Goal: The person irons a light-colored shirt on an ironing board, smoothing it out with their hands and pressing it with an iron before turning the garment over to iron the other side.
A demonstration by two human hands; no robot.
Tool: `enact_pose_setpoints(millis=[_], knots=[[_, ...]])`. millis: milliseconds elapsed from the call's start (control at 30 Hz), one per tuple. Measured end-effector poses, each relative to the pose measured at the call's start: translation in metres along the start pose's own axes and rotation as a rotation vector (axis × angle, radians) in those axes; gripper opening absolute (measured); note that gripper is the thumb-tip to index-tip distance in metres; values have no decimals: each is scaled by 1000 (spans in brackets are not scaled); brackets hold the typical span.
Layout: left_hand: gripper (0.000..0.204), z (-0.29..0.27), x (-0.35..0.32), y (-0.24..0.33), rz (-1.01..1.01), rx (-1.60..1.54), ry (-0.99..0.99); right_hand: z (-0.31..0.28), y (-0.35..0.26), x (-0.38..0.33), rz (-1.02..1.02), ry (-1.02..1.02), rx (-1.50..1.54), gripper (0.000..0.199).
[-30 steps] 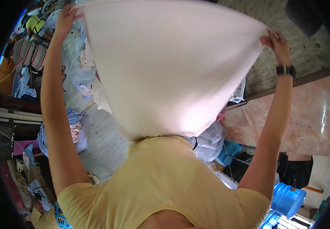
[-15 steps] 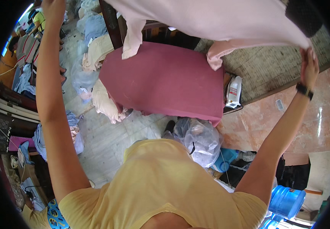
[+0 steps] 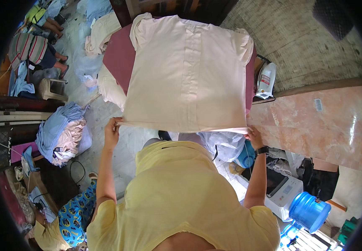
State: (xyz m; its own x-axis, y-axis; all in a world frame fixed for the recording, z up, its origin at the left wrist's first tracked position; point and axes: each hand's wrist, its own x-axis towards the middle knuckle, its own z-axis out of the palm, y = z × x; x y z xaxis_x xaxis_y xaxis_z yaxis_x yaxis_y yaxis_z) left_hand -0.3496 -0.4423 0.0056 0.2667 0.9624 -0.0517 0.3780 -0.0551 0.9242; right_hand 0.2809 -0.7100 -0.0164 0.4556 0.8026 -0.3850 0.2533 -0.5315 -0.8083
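Observation:
A cream short-sleeved shirt (image 3: 160, 79) lies spread over the maroon-covered ironing table (image 3: 116, 56), its placket running down the middle and its sleeves at the far end. My left hand (image 3: 112, 130) pinches the near left corner of its hem. At the near right corner, my right hand (image 3: 254, 137), with a dark band on the wrist, grips the hem too. Between both hands the hem is pulled straight, just past the table's near edge. Most of the table top is hidden under the cloth.
A white and grey iron (image 3: 266, 79) rests on a rack at the table's right. Piled blue and cream garments (image 3: 65, 134) sit on the floor at left. Clear plastic bags (image 3: 225, 144) lie below the table. Other people (image 3: 38, 48) are at far left and lower left.
The shirt was held up, stretched in the air beyond the table. Both hands have come down and closer to me, and the shirt now lies flat on the table top.

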Motion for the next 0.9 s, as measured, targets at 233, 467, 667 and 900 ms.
enact_pose_setpoints(millis=[233, 467, 667, 900], knots=[[21, -6, -52, -60, 95, 449, -27, 40, 36, -26, 117, -135, -359, 28], [27, -5, -51, -100, 60, 538, -153, 24, 33, -1, 95, -629, -421, 12], [26, 23, 160, -62, -100, 89, 287, 20, -51, 197, -163, 497, -541, 38], [42, 33, 296, -69, -65, 225, 509, 49, -82, 238, 64, 426, -721, 24]])
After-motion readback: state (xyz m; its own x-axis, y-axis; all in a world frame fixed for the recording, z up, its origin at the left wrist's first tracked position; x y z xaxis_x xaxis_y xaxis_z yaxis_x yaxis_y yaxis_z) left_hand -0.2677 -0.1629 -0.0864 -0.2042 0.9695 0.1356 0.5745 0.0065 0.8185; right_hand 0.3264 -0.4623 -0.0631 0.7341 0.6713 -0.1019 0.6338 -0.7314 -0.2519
